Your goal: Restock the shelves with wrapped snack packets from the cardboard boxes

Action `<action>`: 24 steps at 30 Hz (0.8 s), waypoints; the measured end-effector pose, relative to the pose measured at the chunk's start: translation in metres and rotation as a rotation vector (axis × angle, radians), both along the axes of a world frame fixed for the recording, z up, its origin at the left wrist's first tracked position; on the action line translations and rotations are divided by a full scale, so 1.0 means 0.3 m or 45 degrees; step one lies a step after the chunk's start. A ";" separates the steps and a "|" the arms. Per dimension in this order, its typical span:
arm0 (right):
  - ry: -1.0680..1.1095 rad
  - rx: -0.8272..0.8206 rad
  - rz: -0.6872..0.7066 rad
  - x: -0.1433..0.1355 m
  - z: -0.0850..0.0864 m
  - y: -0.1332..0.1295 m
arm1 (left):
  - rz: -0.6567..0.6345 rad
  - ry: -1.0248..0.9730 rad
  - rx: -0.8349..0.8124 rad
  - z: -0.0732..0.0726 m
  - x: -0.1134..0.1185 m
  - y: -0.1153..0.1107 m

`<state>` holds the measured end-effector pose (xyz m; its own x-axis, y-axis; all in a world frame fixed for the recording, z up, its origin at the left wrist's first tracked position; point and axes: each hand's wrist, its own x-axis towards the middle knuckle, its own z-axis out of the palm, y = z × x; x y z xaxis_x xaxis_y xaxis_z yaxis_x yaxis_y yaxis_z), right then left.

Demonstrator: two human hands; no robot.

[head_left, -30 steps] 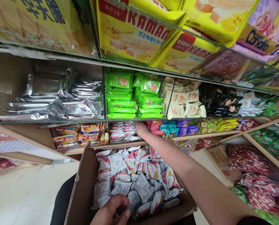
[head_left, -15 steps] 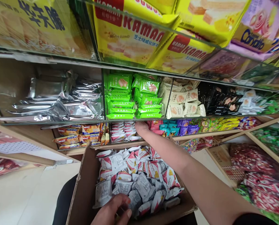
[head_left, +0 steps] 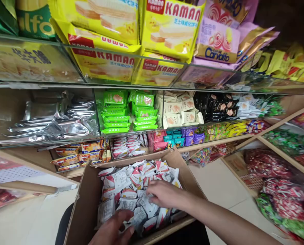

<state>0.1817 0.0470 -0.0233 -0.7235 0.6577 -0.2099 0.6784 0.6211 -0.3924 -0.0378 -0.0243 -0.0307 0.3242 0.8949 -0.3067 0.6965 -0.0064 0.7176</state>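
Note:
A brown cardboard box [head_left: 77, 200] stands low in front of me, filled with small white-and-pink wrapped snack packets [head_left: 121, 180]. My right hand [head_left: 158, 194] is down among them, its fingers curled onto a white snack packet [head_left: 147, 206]. At the box's near left side, my left hand [head_left: 115, 226] lies low over the packets; its thumb and forefinger are apart, and the other fingers are hidden. Matching packets [head_left: 126, 144] sit stacked in a bottom shelf compartment just behind the box.
Beside that stack lie orange snack packs [head_left: 78, 154] and teal packets [head_left: 177, 139]. Above are silver packs [head_left: 45, 119], green packs [head_left: 116, 112] and cream packs [head_left: 182, 110]. Glass-fronted shelving holds yellow wafer bags [head_left: 167, 30]. Red bags [head_left: 269, 170] rest at the right.
My right hand has come back from the lower shelf compartment into the box. My left hand has shifted slightly left and down. The view has turned a little to the right.

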 end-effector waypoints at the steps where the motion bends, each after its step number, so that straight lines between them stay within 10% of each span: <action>1: -0.033 -0.039 0.063 0.005 -0.023 -0.017 | -0.070 0.026 0.023 0.014 0.000 0.018; 19: -0.238 0.039 0.172 -0.068 -0.144 -0.012 | -0.062 -0.055 -0.086 0.066 0.055 0.127; 24: 0.073 -0.174 -0.106 -0.052 -0.103 0.027 | 0.173 -0.210 -0.170 0.065 0.038 0.128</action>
<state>0.1662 0.0551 -0.0541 -0.6809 0.6840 -0.2617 0.6995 0.5016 -0.5090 -0.0264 0.0142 -0.0113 0.2595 0.8887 -0.3780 0.5578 0.1816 0.8098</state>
